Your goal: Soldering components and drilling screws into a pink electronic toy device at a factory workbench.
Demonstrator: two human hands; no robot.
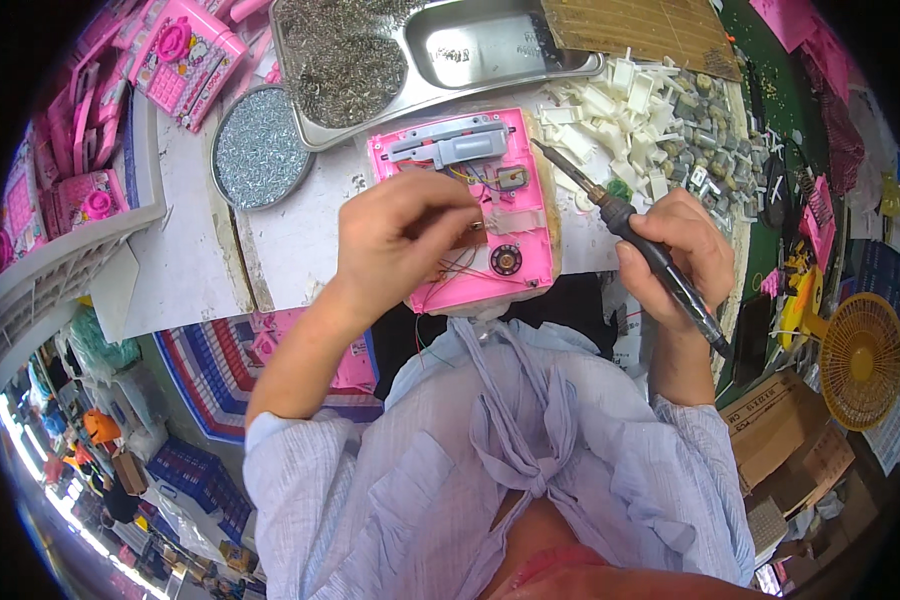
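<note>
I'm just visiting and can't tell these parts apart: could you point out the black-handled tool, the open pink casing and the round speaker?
Black-handled tool point(620, 217): head view, front of its handle.
Open pink casing point(538, 266): head view, bare lower right part.
Round speaker point(506, 260): head view, its centre.

Left side: on the bench point(185, 250), between the round tray point(214, 150) of metal pieces and the front edge, I see a wide free surface; a hand could pass here.
Far side: the metal tray point(460, 50) stands just behind the pink case point(536, 245), so its rim closes this way.
Over the case: the left hand point(400, 225) covers the left part, and thin wires point(460, 267) are loose near it.
Right side: only a narrow strip is free; the soldering iron point(660, 262), in the right hand point(682, 250), slants above.
</note>
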